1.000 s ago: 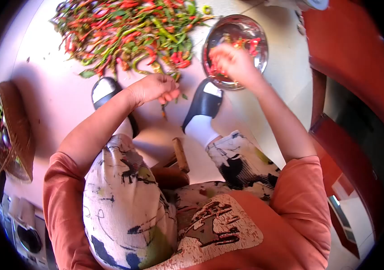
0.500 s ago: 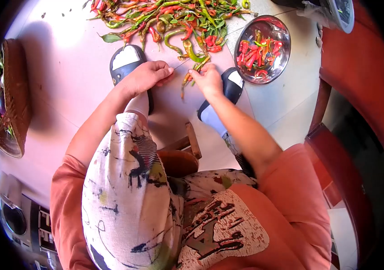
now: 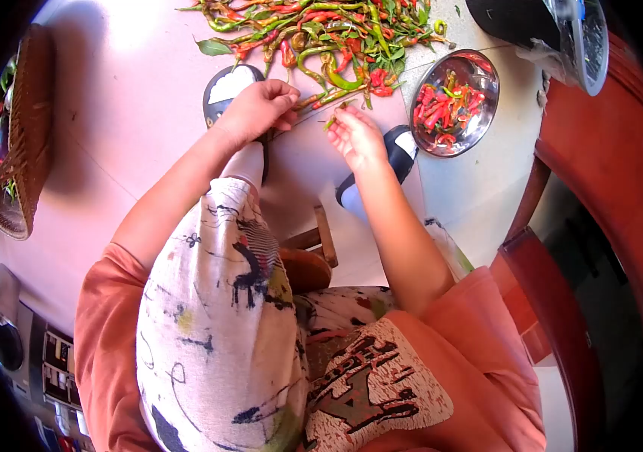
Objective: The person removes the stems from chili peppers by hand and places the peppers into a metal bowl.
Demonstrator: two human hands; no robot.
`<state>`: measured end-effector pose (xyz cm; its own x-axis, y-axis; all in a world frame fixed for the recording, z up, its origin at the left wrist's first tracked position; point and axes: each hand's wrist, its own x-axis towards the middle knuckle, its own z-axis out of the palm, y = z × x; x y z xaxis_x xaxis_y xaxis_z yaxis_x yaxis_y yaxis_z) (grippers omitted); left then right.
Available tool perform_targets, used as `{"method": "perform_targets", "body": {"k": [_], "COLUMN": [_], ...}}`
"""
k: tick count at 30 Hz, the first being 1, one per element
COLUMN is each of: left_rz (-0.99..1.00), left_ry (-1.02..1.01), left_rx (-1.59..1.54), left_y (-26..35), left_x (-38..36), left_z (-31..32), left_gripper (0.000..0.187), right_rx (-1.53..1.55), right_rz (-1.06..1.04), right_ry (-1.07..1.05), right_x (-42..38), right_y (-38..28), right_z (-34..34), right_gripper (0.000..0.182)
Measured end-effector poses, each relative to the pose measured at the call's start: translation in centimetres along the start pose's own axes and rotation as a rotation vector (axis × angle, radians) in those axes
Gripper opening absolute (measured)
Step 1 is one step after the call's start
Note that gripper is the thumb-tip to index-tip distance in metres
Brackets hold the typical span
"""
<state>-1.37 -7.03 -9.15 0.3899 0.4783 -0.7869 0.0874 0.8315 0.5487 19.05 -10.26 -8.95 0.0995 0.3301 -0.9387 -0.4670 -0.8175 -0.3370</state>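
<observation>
Thin green pepper (image 3: 334,117) pinched in right hand (image 3: 358,137); left hand (image 3: 259,110) curled shut beside pile of peppers (image 3: 321,30), contents unclear.

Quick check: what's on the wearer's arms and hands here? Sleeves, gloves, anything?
Both arms are bare from the short sleeves of an orange-pink T-shirt down. The left hand and right hand are ungloved. No watch, ring or band is visible.

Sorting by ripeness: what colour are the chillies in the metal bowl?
Mostly red, with a few green, in the metal bowl; head view shows it.
</observation>
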Motion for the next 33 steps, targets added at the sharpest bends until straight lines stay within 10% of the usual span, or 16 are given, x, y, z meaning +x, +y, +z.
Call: {"method": "perform_targets", "body": {"k": [11, 33], "left_rz": [0.007, 0.255], "left_ry": [-0.258, -0.205], "left_rx": [-0.524, -0.623], "left_y": [1.1, 2.2], "left_x": [-0.9, -2.6], "left_z": [-0.4, -3.2], "left_gripper": [0.022, 0.027], "right_rx": [0.104, -0.493], "right_rz": [0.111, -0.083], "right_ry": [-0.511, -0.460], "right_x": [-5.2, -6.2], "right_y": [-1.7, -3.2], "right_z": [2.5, 7.2], "right_gripper": [0.023, 0.021]}}
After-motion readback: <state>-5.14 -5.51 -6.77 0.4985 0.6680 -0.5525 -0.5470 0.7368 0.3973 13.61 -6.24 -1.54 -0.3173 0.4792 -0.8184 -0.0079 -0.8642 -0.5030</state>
